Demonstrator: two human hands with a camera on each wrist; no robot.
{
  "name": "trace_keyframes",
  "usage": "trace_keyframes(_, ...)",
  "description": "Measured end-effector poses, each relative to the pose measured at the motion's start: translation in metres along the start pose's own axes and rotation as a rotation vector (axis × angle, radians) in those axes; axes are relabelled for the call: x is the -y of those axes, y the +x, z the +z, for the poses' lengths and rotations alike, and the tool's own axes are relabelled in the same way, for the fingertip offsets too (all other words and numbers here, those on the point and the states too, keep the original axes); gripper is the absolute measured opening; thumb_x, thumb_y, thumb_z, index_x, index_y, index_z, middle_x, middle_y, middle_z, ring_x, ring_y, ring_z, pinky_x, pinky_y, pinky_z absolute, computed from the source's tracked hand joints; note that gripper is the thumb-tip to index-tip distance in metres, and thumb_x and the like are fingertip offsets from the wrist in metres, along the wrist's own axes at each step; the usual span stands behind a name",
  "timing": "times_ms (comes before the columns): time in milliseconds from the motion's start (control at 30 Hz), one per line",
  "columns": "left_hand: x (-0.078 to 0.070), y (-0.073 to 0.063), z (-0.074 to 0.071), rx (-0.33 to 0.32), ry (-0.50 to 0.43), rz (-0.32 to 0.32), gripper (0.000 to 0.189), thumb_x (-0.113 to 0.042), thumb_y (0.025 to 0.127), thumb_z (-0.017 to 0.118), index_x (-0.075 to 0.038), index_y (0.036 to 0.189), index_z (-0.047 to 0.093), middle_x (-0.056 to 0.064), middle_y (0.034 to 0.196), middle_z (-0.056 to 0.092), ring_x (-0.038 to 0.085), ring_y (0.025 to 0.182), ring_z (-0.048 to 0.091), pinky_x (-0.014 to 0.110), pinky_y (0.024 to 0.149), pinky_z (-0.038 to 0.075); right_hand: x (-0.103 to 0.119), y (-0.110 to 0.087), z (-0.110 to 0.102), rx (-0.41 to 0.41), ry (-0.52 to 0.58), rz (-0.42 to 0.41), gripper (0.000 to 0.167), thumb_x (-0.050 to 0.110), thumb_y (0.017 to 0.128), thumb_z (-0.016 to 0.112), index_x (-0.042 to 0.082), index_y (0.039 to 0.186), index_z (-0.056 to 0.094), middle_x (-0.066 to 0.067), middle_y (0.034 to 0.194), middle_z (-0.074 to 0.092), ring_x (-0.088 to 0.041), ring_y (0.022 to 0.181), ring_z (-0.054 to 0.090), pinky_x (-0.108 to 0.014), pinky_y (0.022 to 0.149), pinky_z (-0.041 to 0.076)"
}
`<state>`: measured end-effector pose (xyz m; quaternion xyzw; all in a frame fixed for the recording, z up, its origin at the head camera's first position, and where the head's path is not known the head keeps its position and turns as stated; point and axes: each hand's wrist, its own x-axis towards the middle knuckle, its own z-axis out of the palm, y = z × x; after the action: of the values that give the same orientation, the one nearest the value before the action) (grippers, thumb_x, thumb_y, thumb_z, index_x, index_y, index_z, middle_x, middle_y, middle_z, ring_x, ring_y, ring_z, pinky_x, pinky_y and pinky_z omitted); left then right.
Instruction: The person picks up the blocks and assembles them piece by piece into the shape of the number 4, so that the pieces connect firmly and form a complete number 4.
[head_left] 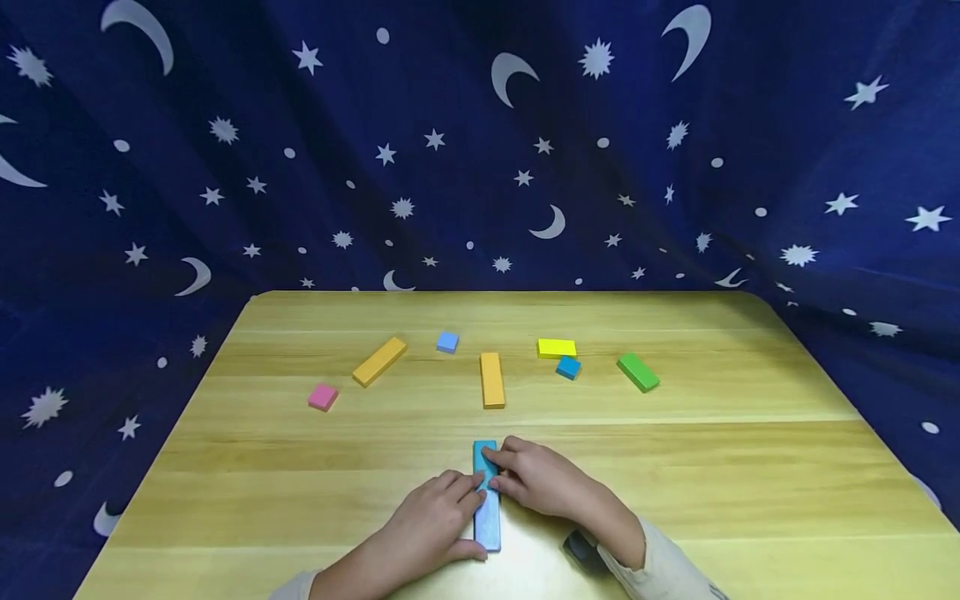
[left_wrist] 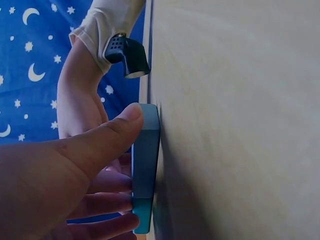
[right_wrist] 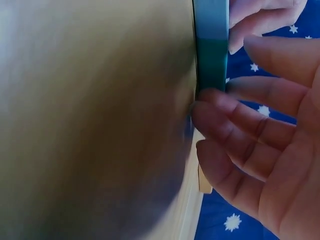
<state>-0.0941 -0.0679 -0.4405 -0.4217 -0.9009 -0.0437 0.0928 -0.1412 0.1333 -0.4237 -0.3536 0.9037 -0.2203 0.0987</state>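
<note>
A light blue block [head_left: 487,525] and a teal block [head_left: 484,454] lie end to end in one line near the front of the table. My left hand [head_left: 435,521] holds the light blue block from the left, thumb at its near end and fingertips around the join. In the left wrist view, the thumb [left_wrist: 131,113] presses on the light blue block's [left_wrist: 146,155] near corner. My right hand [head_left: 543,479] touches the teal block from the right, its index finger over the top. The right wrist view shows the right fingers loosely bent beside the teal block [right_wrist: 212,62], the thumb apart from it.
Farther back lie two orange blocks [head_left: 379,362] [head_left: 492,381], a pink block [head_left: 323,397], a periwinkle block [head_left: 447,342], a yellow block [head_left: 557,349] close to a blue block [head_left: 568,367], and a green block [head_left: 638,372]. A dark starry cloth [head_left: 465,167] hangs behind the table.
</note>
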Motion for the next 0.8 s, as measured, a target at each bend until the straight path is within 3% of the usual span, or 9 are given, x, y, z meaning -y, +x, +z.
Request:
trace_keyframes(233, -0.001, 0.002, 0.001, -0.011, 0.000, -0.008, 0.063, -0.061, 0.073, 0.059, -0.009, 0.107, 0.066, 0.005, 0.118, 0.059, 0.015, 0.099, 0.055, 0.025, 0.080, 0.049, -0.015, -0.001, -0.023, -0.167, -0.004, -0.032, 0.033, 0.018, 0.090, 0.056, 0.005, 0.120, 0.059, 0.001, 0.091, 0.059, 0.000, 0.070, 0.048, -0.020, 0.064, 0.044)
trace_keyframes(433, 0.000, 0.004, 0.001, -0.001, -0.002, -0.019, 0.063, -0.061, 0.073, 0.059, -0.009, 0.108, 0.065, 0.005, 0.119, 0.059, 0.015, 0.100, 0.055, 0.025, 0.080, 0.049, -0.036, 0.006, -0.041, -0.237, -0.018, 0.061, 0.035, 0.019, 0.089, 0.057, 0.003, 0.121, 0.059, -0.005, 0.096, 0.061, -0.007, 0.073, 0.054, -0.021, 0.064, 0.047)
trace_keyframes(800, 0.001, 0.000, 0.004, -0.018, -0.014, -0.022, 0.064, -0.061, 0.073, 0.059, -0.008, 0.108, 0.065, 0.006, 0.118, 0.059, 0.015, 0.099, 0.056, 0.024, 0.083, 0.048, -0.083, 0.022, -0.055, -0.335, 0.039, 0.254, 0.042, 0.015, 0.086, 0.062, 0.002, 0.125, 0.054, -0.015, 0.099, 0.057, -0.019, 0.076, 0.050, -0.031, 0.064, 0.042)
